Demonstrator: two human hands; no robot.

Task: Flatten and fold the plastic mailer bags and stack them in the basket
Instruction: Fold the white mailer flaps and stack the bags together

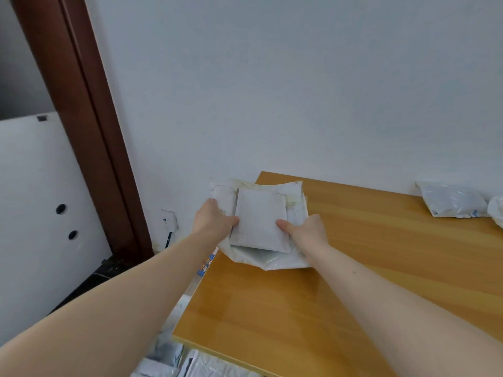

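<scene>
A stack of folded white mailer bags [260, 219] sits at the far left corner of the wooden table [340, 281], partly overhanging its edge. My left hand [213, 220] grips the stack's left side, thumb on the small top bag. My right hand [306, 229] holds the right side, thumb pressed on the same top bag. Larger crumpled bags [272, 259] spread out beneath. No basket is in view.
A puffy unfolded mailer bag [451, 200] lies at the table's far right by the wall, another white bag [496, 210] at the frame edge. More mailer bags [174, 357] lie on the floor left of the table. A brown door frame [89, 126] stands at left.
</scene>
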